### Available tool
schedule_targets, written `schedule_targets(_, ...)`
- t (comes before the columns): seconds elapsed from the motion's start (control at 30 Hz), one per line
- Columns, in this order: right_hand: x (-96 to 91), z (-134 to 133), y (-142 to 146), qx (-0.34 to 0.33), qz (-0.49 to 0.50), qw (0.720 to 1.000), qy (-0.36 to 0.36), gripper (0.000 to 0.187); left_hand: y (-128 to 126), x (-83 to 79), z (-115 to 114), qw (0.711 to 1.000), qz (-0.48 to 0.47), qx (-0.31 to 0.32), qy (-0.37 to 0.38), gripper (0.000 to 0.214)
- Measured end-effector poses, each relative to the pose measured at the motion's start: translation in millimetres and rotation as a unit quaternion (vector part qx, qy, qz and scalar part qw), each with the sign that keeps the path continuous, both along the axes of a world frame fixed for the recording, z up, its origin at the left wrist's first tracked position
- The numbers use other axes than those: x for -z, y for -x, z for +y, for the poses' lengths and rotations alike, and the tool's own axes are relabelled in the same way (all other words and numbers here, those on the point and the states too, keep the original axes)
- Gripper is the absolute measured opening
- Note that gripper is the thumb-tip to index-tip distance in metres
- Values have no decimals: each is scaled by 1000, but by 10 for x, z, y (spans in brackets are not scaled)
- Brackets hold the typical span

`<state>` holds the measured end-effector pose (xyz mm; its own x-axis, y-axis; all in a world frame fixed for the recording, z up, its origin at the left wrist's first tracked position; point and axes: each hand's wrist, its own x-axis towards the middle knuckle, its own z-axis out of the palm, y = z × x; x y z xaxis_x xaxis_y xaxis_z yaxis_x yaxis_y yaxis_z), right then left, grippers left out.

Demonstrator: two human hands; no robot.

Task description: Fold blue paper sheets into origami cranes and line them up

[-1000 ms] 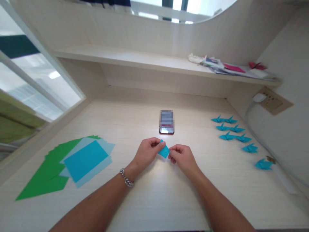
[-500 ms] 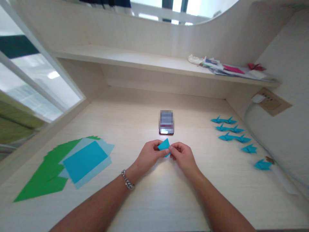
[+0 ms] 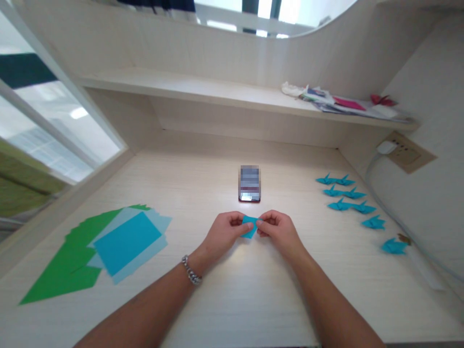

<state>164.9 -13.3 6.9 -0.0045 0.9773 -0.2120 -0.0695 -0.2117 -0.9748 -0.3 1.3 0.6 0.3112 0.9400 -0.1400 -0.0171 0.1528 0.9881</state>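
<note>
Between my hands, just above the desk, is a small folded piece of blue origami paper [image 3: 249,231]. My left hand [image 3: 229,229] pinches its left side, thumb on top. At its right upper corner my right hand [image 3: 276,226] is closed on the same paper with thumb and fingers. The fingertips cover part of the folds. Beyond the hands a phone [image 3: 250,183] lies on the desk, its screen blurred. Over on the right stand several folded blue paper cranes [image 3: 340,205], two by two, with single ones [image 3: 394,246] nearer to me.
Blue paper sheets [image 3: 126,241] lie over fanned green sheets [image 3: 54,270] at the left. A white cable [image 3: 373,188] runs from the wall socket [image 3: 408,152] down the right side. Papers [image 3: 348,104] sit on the shelf [image 3: 203,89] above the desk.
The blue paper has turned in my fingers: its upward point has given way to a flatter upper edge. My right hand has shifted slightly right. Everything on the desk stays put.
</note>
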Motion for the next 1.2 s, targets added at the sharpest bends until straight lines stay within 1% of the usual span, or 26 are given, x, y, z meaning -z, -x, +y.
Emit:
schedule_targets(0.1,-2,-5,-7,-18,5,1000,10,23,2,-4,-8,1000,12,7,-7,13)
schedule_targets(0.23,-1,-17,-5,-25,4,1000,12,22,0,-35,-24,1000,0,-10,-13,14)
schedule_targets(0.37,3,-36,-20,-15,45,998,28,23,1,-64,-26,999,-26,-23,-11,14)
schedule_targets(0.53,-1,-42,-37,-31,71,996,40,23,4,-80,-24,999,-7,-31,-27,7)
schedule_targets(0.67,4,-31,-24,-15,50,998,21,18,11,-76,-25,999,4,-15,-44,6)
schedule_targets(0.77,12,-27,-26,-18,39,999,15,18,20,-78,-25,998,15,-1,-58,7)
schedule_targets(1.0,15,-22,-42,-20,89,995,41,22,30,-71,-38,996,27,-23,-77,6)
schedule_targets(1.2,0,-20,-30,2,104,993,47,22,50,-34,-72,992,35,-15,-124,7)
